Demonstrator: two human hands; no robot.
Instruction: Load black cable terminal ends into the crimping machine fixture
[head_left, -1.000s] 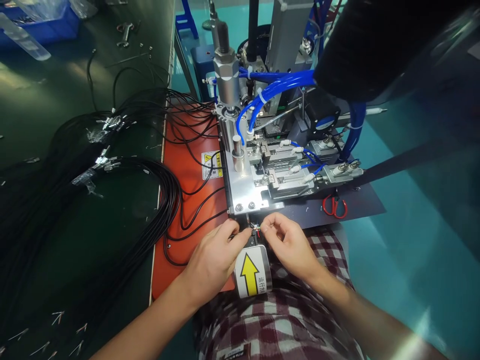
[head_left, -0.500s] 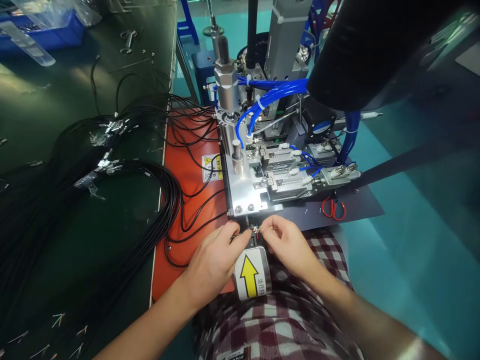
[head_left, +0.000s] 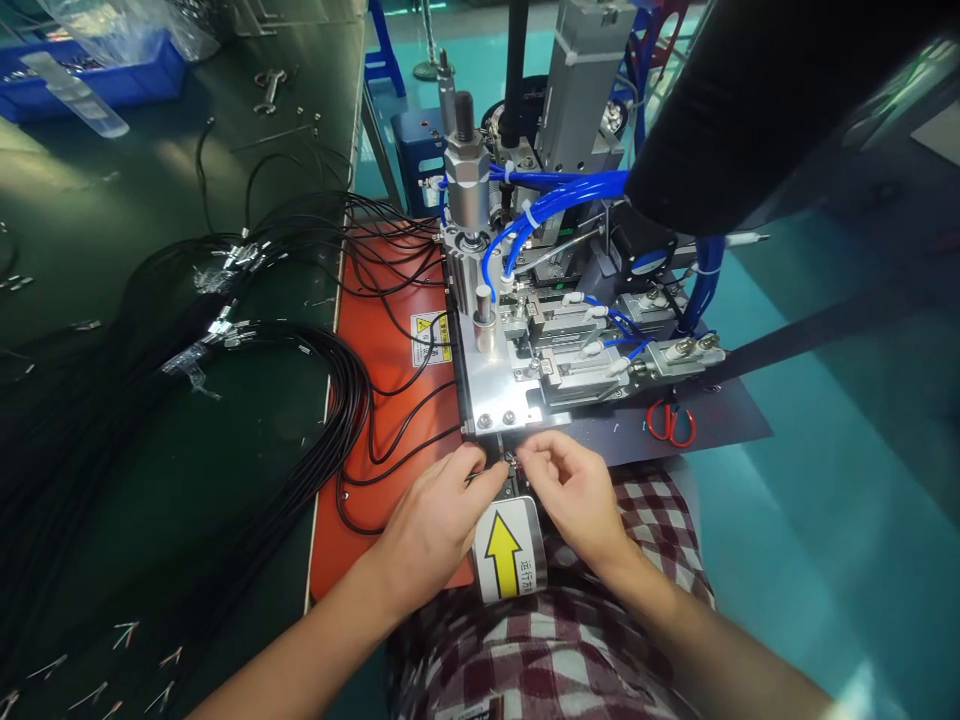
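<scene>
My left hand is closed at the front edge of the machine, its thumb and fingers pinched near a small black fixture. Facing it, my right hand pinches at the thin wire ends of a cable, which show only as a speck between the fingertips. What the left fingers grip is mostly hidden; a black cable seems to run in under them. Just below both hands is a white label with a yellow arrow.
Black cables run in a thick bundle from the dark green table over an orange-red plate. Red-handled scissors lie right of the machine. A blue bin and a wrench are at the back left.
The whole view has shifted slightly, so things sit a little further right and lower. My fingertips have come closer around the wire ends, which show less now.
</scene>
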